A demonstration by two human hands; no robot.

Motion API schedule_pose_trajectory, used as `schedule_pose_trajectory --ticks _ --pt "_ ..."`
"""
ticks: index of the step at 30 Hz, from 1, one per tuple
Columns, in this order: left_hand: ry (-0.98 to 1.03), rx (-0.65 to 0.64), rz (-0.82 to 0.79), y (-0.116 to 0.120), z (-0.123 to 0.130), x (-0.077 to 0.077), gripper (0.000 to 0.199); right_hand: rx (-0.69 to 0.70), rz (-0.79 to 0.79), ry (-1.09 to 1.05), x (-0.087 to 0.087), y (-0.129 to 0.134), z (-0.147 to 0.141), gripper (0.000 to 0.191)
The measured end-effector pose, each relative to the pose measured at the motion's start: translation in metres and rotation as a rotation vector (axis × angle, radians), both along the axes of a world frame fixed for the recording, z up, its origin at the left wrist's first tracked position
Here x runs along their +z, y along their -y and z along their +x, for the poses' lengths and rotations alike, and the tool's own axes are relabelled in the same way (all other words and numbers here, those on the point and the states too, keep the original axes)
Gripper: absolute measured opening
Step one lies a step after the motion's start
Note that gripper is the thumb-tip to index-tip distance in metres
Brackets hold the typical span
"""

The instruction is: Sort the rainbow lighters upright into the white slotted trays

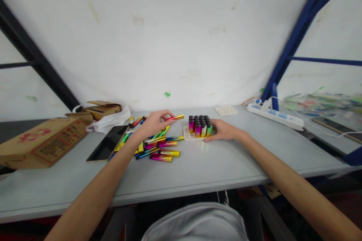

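Note:
My left hand (157, 122) pinches a red-and-gold lighter (174, 118), held nearly level above a loose pile of lighters (158, 143) in shiny mixed colours. To its right, several lighters (200, 126) stand upright with black tops up in a white perforated rack (188, 134). Bare holes show at the rack's left end. My right hand (224, 130) grips the rack's right end, thumb at the front and the other fingers mostly hidden behind the lighters.
A second white rack (226, 110) lies near the wall. On the right is a white power strip (275, 116) with cables. A dark tablet (109, 143), a white plastic bag (111, 118) and cardboard boxes (46, 139) occupy the left. The grey table's front edge (192, 189) runs before me.

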State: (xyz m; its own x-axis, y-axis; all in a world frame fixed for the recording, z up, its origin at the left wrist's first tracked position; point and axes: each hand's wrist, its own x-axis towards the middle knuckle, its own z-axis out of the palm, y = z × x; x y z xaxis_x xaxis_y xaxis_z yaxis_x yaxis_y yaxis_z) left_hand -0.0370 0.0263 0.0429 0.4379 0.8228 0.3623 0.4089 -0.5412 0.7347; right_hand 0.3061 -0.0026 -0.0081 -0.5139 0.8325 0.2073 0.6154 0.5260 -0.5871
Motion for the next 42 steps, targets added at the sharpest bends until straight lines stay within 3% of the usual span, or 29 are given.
schedule_pose_trajectory --ticks 7,12,15,23,27,34,42 --pt "0.353 -0.031 -0.216 0.007 0.013 0.001 0.032 0.002 0.002 0.004 0.001 0.001 -0.001 0.071" --pt "0.530 -0.148 -0.466 0.019 0.029 -0.002 0.038 0.004 -0.012 -0.010 0.000 -0.001 0.000 0.072" --pt "0.552 -0.205 -0.493 0.026 0.037 -0.005 0.039 0.004 -0.014 -0.008 -0.001 -0.002 0.001 0.070" --pt "0.580 -0.192 -0.640 0.025 0.044 -0.009 0.046 0.003 -0.013 -0.005 -0.002 -0.003 0.001 0.069" --pt "0.538 -0.189 -0.682 0.025 0.044 -0.008 0.041 0.003 -0.008 0.013 -0.001 -0.002 0.001 0.068" --pt "0.471 -0.166 -0.690 0.029 0.047 -0.008 0.031 0.009 -0.013 0.007 -0.001 -0.002 0.001 0.069" --pt "0.526 -0.186 -0.676 0.028 0.050 -0.017 0.035 -0.004 -0.023 -0.022 -0.003 -0.003 0.002 0.071"
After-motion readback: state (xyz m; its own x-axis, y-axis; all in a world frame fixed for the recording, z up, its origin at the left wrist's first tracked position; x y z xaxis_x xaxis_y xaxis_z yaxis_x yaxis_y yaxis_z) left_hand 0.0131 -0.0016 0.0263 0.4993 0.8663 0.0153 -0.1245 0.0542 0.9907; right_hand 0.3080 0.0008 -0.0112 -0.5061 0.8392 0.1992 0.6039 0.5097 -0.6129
